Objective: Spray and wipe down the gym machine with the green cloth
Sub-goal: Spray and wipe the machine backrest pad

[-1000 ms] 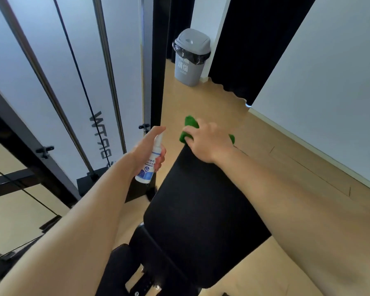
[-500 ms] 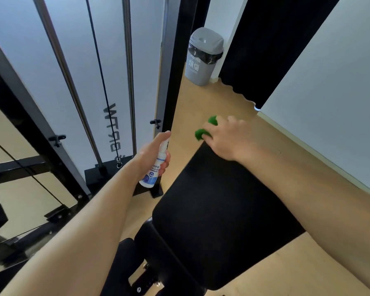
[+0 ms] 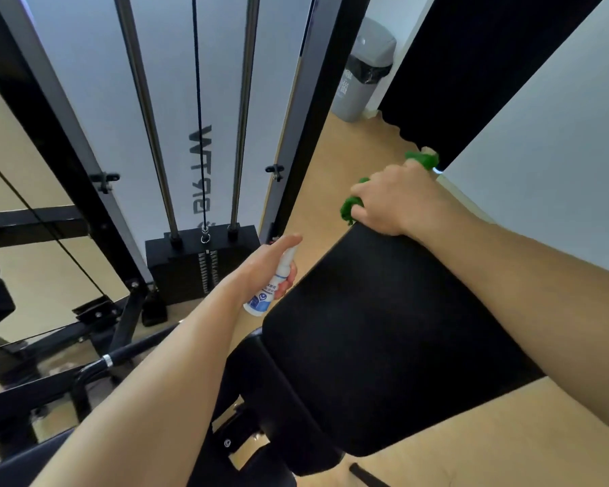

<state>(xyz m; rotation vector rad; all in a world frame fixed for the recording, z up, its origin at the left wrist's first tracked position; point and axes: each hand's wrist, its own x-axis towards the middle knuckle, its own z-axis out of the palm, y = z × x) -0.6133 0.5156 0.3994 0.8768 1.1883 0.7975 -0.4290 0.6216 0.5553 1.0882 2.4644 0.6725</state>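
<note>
Right hand [image 3: 394,202] grips green cloth [image 3: 349,208] on the pad [image 3: 384,328], far edge; left hand [image 3: 266,267] grips spray bottle [image 3: 268,293]. Wiping step, I judge; next, pull nearward.

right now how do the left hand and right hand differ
The left hand grips a white spray bottle; the right hand grips the green cloth. The left hand is in the air beside the black pad; the right hand is at the pad's far edge. Both are holding something.

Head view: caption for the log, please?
Right hand grips green cloth at far edge of black pad; left hand holds spray bottle.
</note>
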